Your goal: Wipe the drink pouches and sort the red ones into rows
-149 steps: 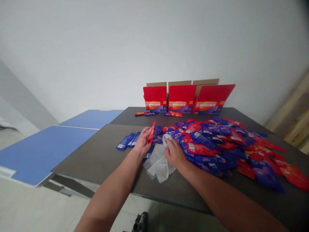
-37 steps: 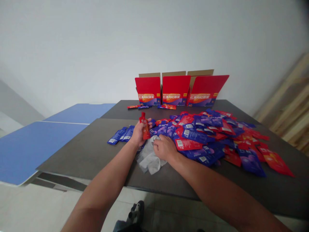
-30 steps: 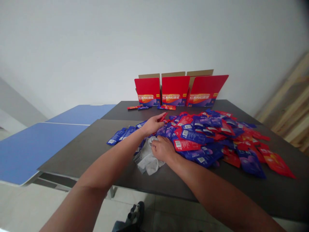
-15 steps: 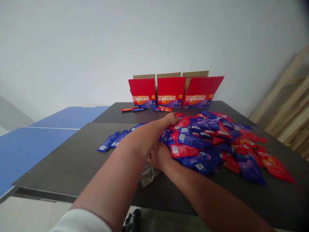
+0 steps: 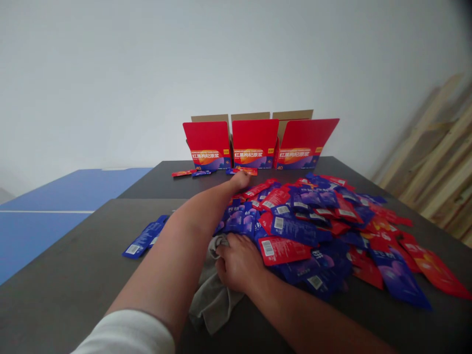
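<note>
Left hand (image 5: 240, 181) in the head view: outstretched at the packets (image 5: 251, 171) before the middle box (image 5: 254, 137); I cannot tell whether its fingers are together or apart.
Right hand (image 5: 240, 261): I see it clamped on the grey cloth (image 5: 211, 299), which spills left of and nearer than the grip.
Pile (image 5: 295, 231): red and blue pouches, beyond and right of that grip.
Boxes (image 5: 207, 137): three, flaps up, just beyond the left hand.

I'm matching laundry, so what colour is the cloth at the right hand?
The cloth is grey, with no pattern visible; the head view shows it best.
</note>
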The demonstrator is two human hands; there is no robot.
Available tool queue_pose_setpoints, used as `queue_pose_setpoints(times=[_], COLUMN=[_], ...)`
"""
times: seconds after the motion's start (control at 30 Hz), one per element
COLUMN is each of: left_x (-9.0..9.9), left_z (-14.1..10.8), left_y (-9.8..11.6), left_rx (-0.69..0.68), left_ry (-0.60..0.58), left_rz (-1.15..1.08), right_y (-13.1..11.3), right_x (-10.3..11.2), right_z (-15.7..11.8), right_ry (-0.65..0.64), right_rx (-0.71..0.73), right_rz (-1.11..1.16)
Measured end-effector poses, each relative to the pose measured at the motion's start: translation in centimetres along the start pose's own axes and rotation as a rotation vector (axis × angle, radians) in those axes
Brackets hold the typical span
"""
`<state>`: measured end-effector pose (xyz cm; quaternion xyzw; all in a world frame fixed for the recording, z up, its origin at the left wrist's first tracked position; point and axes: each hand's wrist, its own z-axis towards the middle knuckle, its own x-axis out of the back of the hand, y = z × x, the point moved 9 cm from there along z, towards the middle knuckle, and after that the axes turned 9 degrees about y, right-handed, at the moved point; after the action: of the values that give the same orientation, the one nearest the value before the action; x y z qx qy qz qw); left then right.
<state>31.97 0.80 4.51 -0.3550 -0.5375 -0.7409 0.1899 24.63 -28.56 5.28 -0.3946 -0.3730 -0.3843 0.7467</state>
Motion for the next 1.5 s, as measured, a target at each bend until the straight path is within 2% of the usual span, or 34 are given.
queue_pose_setpoints(times=[0.13, 0.27, 0.33, 0.43, 0.6, 0.77, 0.87, 1.03, 1.13, 1.3, 1.37, 1.5], left_x=[0.8, 1.5, 1.4, 0.4, -1.3, -1.8, -2.0, -1.6, -0.1, 3.9, 5.3, 6.6], left_z=[0.8, 1.6, 2.4, 4.1, 6.8, 7.4, 6.9, 5.5, 4.6, 2.1, 0.2, -5.6], left_y=[-3.1, -4.8, -5.0, -4.8, -4.5, -4.6, -3.8, -1.9, -1.2, -0.6, -0.5, -0.8], left_rx=[-0.021, -0.041, -0.05, -0.06, -0.018, 0.015, -0.049, -0.194, -0.21, -0.154, -0.085, 0.164], left_ry=[-0.013, 0.059, 0.077, 0.038, -0.021, -0.036, -0.036, 0.032, 0.071, 0.099, 0.129, 0.125], left_rz=[0.168, 0.318, 0.423, 0.521, 0.544, 0.54, 0.538, 0.499, 0.421, 0.336, 0.149, -0.559], right_y=[0.1, 0.2, 0.2, 0.3, 0.4, 0.5, 0.5, 0.5, 0.6, 0.4, 0.3, 0.1], right_x=[-0.2, -0.5, -0.7, -1.0, -1.5, -1.6, -1.6, -1.5, -1.4, -0.8, -0.6, -0.2], right_z=[0.0, -0.2, -0.3, -0.5, -0.9, -1.0, -1.0, -0.8, -0.6, -0.2, 0.0, 0.1], right_ry=[-0.008, -0.012, -0.024, -0.05, -0.071, -0.061, -0.055, -0.051, -0.045, -0.021, -0.006, 0.019], right_rx=[-0.011, -0.02, -0.025, -0.024, -0.024, -0.024, -0.02, -0.017, -0.026, -0.026, -0.02, -0.012], right_rz=[0.002, 0.009, 0.013, 0.023, 0.037, 0.054, 0.061, 0.051, 0.034, 0.016, 0.011, -0.007])
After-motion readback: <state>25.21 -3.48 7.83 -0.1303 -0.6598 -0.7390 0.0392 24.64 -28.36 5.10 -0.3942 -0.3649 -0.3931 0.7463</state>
